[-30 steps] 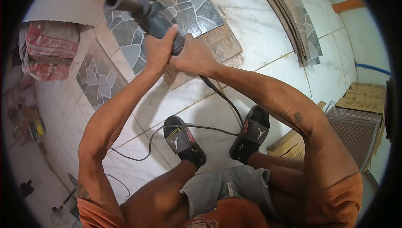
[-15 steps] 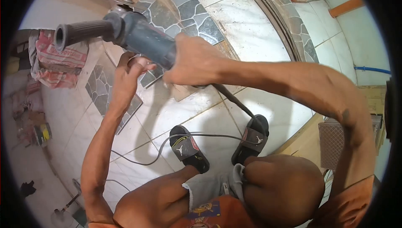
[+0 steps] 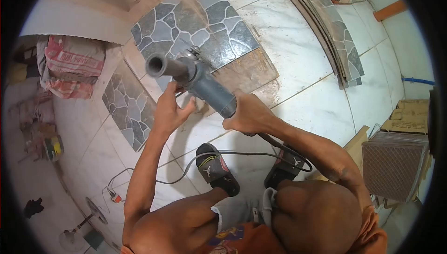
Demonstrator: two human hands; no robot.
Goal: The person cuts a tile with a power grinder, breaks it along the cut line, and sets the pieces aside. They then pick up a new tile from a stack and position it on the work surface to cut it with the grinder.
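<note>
A dark angle grinder points away from me, its ribbed side handle sticking out to the left. My right hand is wrapped around the rear of its body, where the power cord comes out. Close under the grinder's head is my left hand, thumb apart from the curled fingers. Its fingertips are partly hidden, and I see nothing held in it. Beyond the grinder, a stone-patterned tile lies on a brown board. The disc end appears above this tile, seen nearly edge-on.
Another patterned tile lies on the left, near red-and-white bags. A row of stacked tiles stands at upper right. Boxed brown tiles are at right. The grey cord loops across my sandals. A fan stands lower left.
The grinder has moved down and to the right in view, nearer to me, with my right hand still around it. My left hand has shifted right and down, staying near its head.
</note>
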